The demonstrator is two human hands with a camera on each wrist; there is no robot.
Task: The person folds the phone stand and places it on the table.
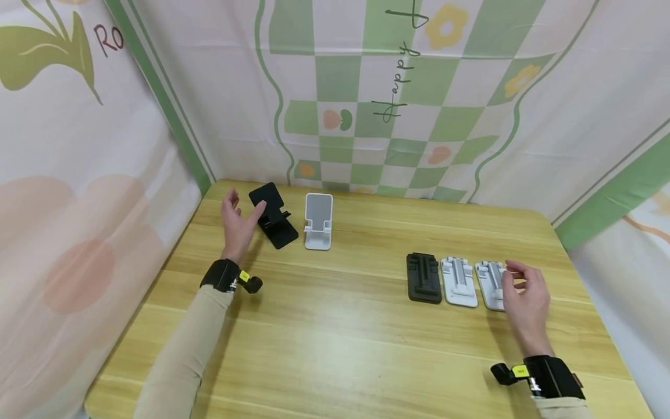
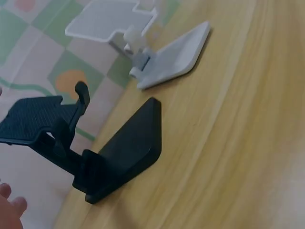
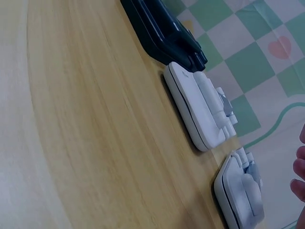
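Spreading empty left hand wide, with an unfolded black stand just beside its fingers and an unfolded white stand farther right; loosely bending fingers of empty right hand near the rightmost folded white stand.

Rightmost stand partly behind fingers

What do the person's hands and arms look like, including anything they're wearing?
The left hand and right hand are bare, without gloves. Long beige sleeves cover the forearms. Black wristbands are worn on both sides, each carrying a small black camera that sticks out sideways beside a yellow label. I can't make out any cables.
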